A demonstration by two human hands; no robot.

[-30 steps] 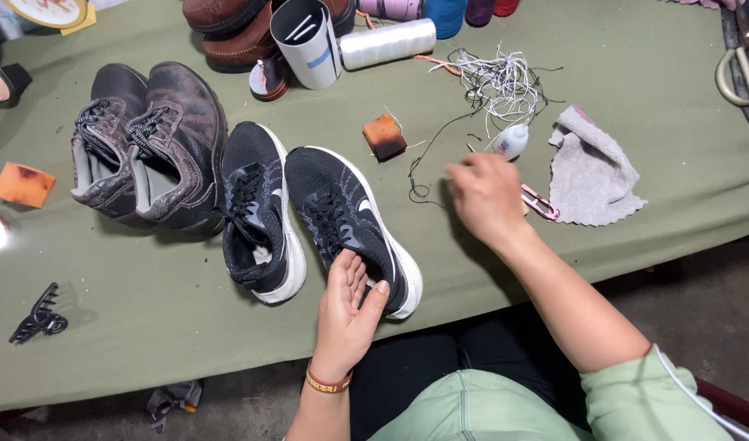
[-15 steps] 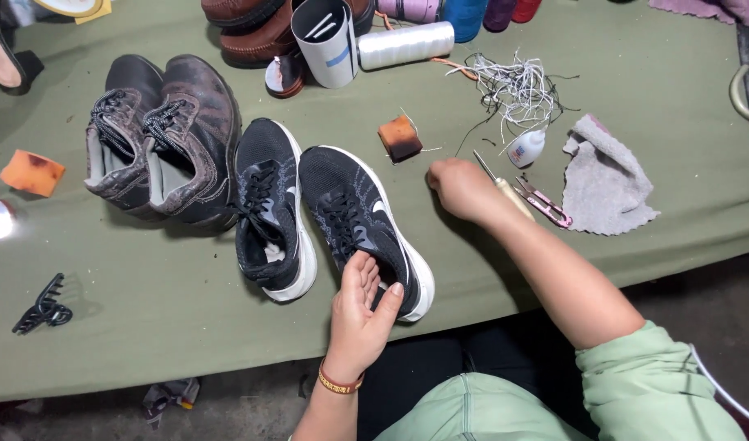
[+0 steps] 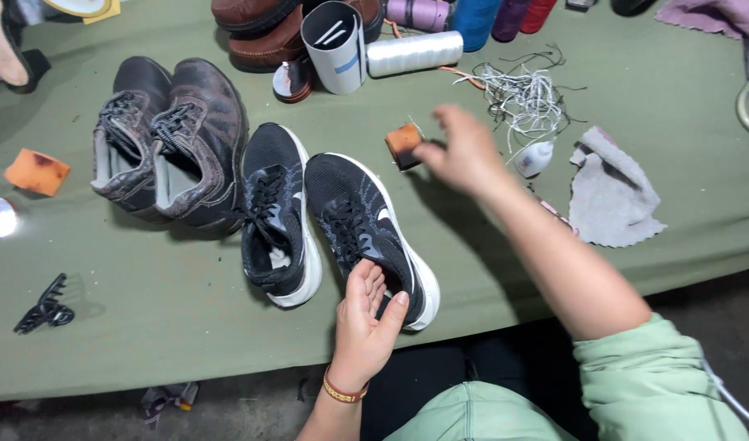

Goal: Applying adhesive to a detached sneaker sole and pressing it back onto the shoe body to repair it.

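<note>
Far left edge: an orange sponge (image 3: 36,171) lies on the green desk (image 3: 146,310), with a black hair claw clip (image 3: 44,306) lower down, well apart from the shoes.
Upper left: a pair of worn brown lace-up shoes (image 3: 170,143) stands side by side, toes toward the top of the frame.
Centre left: a black sneaker with a white sole (image 3: 276,212) sits just beside the brown pair.
Centre: the second black sneaker (image 3: 366,229) lies beside its partner, heel toward the lower edge of the desk.
Left hand (image 3: 366,322): at lower centre, palm up, fingers (image 3: 374,282) loosely curled against the heel opening of the second sneaker; thumb at the white sole; a gold bangle on the wrist.
Upper centre: a grey tube (image 3: 335,45), a white thread spool (image 3: 415,53) and brown leather shoes (image 3: 264,33).
Centre right: a small orange-brown block (image 3: 403,145) stands on the desk.
Right hand (image 3: 464,151): blurred, fingers spread and released, touching or just beside the block; I cannot tell which.
Right: a tangle of white thread (image 3: 525,94), a small white bottle (image 3: 534,158), a grey cloth (image 3: 615,192).
</note>
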